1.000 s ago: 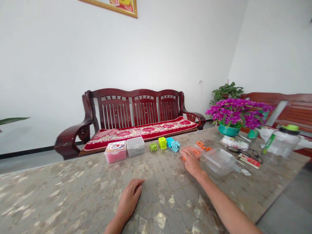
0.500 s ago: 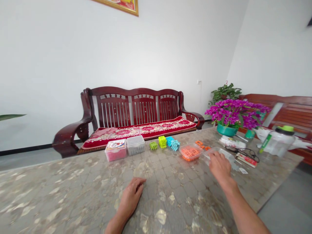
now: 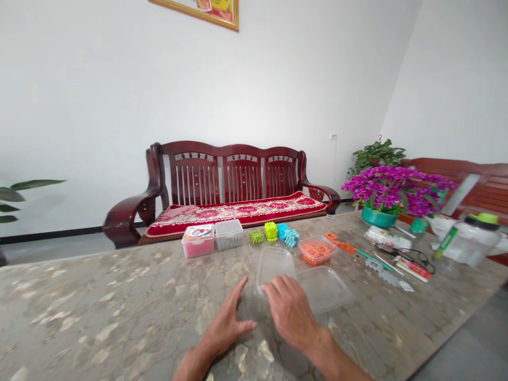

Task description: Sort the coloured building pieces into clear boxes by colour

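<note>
Transparent plastic in the head view: a shallow piece (image 3: pixel 275 262), held at its near edge by the right hand (image 3: pixel 290 311) and extending just beyond that grip. The left hand (image 3: pixel 226 324), bare of any object, spreads thumb and fingers wide left of the grip; the orange-filled tub (image 3: pixel 315 261) stands farther beyond, rightward.

Wide lane down the left of the table (image 3: pixel 99 312) — but ahead, pink box (image 3: pixel 198 247) and grey box (image 3: pixel 229 239) stand side by side, and clear plastic (image 3: pixel 324 290) lies just right of the right hand (image 3: pixel 290 312)!
</note>
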Tool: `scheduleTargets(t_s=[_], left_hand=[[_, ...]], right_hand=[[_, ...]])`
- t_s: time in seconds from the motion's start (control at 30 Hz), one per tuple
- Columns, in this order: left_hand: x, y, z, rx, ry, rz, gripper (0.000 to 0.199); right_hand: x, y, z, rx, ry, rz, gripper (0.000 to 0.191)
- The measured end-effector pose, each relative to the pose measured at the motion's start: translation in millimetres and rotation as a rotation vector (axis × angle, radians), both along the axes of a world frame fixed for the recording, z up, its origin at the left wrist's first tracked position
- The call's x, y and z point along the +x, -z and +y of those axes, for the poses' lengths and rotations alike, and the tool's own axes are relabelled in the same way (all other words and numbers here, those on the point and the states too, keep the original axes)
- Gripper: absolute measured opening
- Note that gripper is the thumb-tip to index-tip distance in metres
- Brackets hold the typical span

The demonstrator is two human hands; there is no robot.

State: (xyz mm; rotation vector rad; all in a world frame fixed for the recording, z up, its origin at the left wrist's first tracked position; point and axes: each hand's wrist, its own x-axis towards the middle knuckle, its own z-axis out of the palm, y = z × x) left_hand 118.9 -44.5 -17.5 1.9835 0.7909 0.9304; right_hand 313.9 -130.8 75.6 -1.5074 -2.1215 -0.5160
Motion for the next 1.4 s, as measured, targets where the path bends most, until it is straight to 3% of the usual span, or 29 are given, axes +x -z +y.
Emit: scheduleTargets(t_s=[0.17,0.3,0.4,0.5,0.6,0.7,0.87,1.07,1.23,1.33,1.4], left_hand=[[-3,0.7,3,0.057,-0.138,-0.054,0.106],[-9,10.0,12,0.128,-0.32,-0.02,0.111],[-14,6.2,17,0.282,-0.401,0.065,0.122],[-19,-9.3,20,0.428,-0.304,0.226,0.119],[-23,-26.4,25,0.542,-0.118,0.393,0.098],[-23,-38.4,29,0.57,-0.043,0.479,0.084],[-21,-47.8,26,0.524,-0.064,0.587,0.068],[-16,-48.3,18,0.486,-0.101,0.582,0.055],[-15,-51.5,19,0.462,-0.113,0.6,0.055],[-17,-52.2,21,0.487,-0.1,0.616,0.057],[-19,-51.2,22,0.508,-0.095,0.618,0.06]], right_hand=[[-39,22.5,27,-0.026,-0.129,0.026,0.011],[-39,34.8,38,-0.042,-0.182,0.104,0.019],[-34,38.9,39,-0.067,-0.216,0.115,0.019],[-32,40.5,39,-0.077,-0.211,0.099,0.018],[-35,40.7,40,-0.054,-0.173,0.075,0.022],[-39,40.7,42,-0.006,-0.148,0.016,0.026],[-43,43.6,41,0.073,-0.139,-0.053,0.018],[-46,47.5,46,0.144,-0.161,-0.089,0.013],[-45,43.9,44,0.107,-0.191,-0.078,0.006],[-44,43.2,40,0.064,-0.213,-0.058,0.022],[-44,44.1,40,0.084,-0.217,-0.06,0.011]])
